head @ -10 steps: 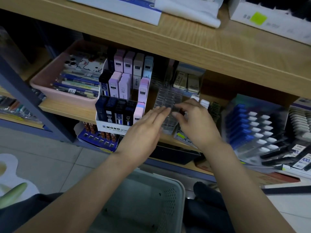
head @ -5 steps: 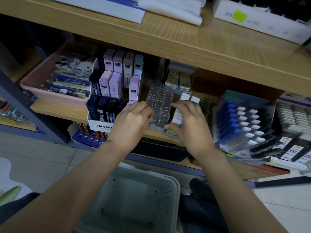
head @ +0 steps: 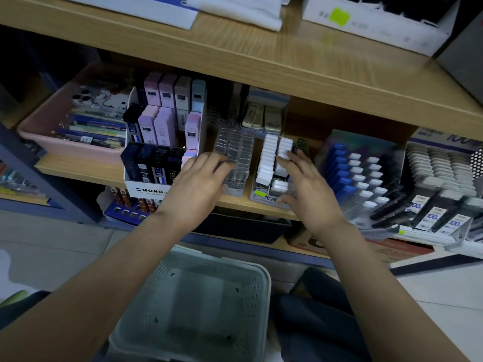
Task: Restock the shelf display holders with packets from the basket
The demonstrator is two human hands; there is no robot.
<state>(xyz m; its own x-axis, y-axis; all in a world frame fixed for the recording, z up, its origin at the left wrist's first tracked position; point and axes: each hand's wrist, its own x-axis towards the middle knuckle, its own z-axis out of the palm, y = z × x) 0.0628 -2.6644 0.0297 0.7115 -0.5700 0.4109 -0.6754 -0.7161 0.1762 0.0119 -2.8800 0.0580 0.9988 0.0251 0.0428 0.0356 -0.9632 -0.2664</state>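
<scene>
A clear plastic display holder [head: 236, 152] with empty slots stands on the wooden shelf [head: 78, 165]. My left hand [head: 201, 186] rests on its left front corner, fingers laid loosely over the edge. Right of it is a holder of white-capped packets [head: 268, 158]. My right hand [head: 308, 189] lies against this one with spread fingers touching the right row and the thumb near the front label. A grey-green perforated basket [head: 261, 291] sits below between my arms, and no packets show inside it.
A white MONO box of dark and pastel lead cases [head: 146, 190] stands left of the clear holder, and a pink tray of pens [head: 52, 126] further left. Blue- and white-capped items [head: 358, 173] and black packs fill the right. A wooden shelf board [head: 287, 64] overhangs above.
My right hand moved from the clear holder's right side over to the white-capped packets. My left hand stayed at the clear holder's left corner and its fingers uncurled.
</scene>
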